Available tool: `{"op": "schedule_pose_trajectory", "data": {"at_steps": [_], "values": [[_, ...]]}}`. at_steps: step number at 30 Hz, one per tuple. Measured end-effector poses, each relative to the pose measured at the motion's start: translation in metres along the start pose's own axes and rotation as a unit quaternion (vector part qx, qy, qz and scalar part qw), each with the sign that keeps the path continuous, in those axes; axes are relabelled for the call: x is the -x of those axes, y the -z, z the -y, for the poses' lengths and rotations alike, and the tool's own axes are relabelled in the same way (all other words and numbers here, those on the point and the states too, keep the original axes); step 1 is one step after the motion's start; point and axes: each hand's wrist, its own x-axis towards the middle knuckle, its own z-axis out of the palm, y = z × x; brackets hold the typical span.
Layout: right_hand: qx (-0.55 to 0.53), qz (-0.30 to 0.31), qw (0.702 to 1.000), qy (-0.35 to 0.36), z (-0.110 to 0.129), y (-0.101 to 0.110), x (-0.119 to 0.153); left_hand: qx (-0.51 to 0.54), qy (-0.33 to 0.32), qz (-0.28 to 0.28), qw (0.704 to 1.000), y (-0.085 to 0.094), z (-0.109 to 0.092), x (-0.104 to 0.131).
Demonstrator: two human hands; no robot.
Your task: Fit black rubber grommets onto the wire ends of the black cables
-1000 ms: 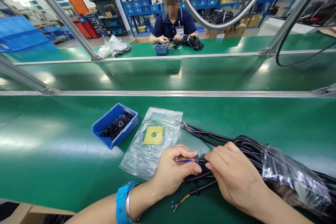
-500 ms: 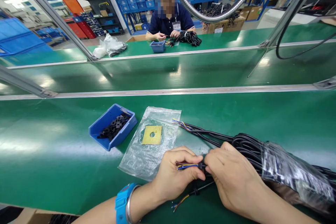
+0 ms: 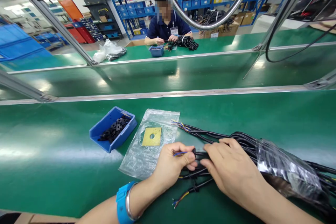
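Note:
My left hand point(image 3: 173, 164) is closed in a pinch at the end of a black cable point(image 3: 201, 154). Blue wire tips point(image 3: 180, 153) poke out behind its fingers, and a small black part point(image 3: 194, 152) sits around the cable at the fingertips. On the same cable, to the right, my right hand point(image 3: 231, 168) curves over with thumb and forefinger around it. Below both hands lies another cable end point(image 3: 182, 197) with bare coloured wires and a black piece point(image 3: 195, 186) on it. A bundle of black cables point(image 3: 241, 140), partly wrapped in clear film point(image 3: 286, 168), runs behind my right hand.
Left of my hands stands a blue bin point(image 3: 97, 133) of small black parts point(image 3: 115, 129). A clear plastic bag point(image 3: 136, 157) with a yellow square point(image 3: 147, 140) lies beside it. Beyond the metal rail point(image 3: 168, 93), a co-worker point(image 3: 168, 24) sits at the opposite bench handling cables.
My right hand has slid right along the cable, away from my left fingertips, and its fingers have loosened. The left hand has shifted slightly up and left, still pinching.

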Motion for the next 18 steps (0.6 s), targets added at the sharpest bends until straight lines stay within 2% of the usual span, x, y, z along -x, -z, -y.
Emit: {"op": "schedule_pose_trajectory", "data": {"at_steps": [4, 12, 18], "values": [[-0.011, -0.021, 1.000, -0.009, -0.0025, 0.0033, 0.0022, 0.022, 0.009, -0.003, 1.000, -0.0006, 0.0014, 0.0004], [-0.098, 0.050, 0.993, -0.043, -0.0031, 0.0058, 0.0010, -0.013, -0.015, 0.030, 0.999, -0.0024, -0.0001, 0.0026], [-0.080, 0.071, 0.994, -0.036, -0.0036, 0.0056, 0.0019, -0.150, -0.117, 0.016, 0.982, -0.0016, 0.0001, 0.0089]]}}
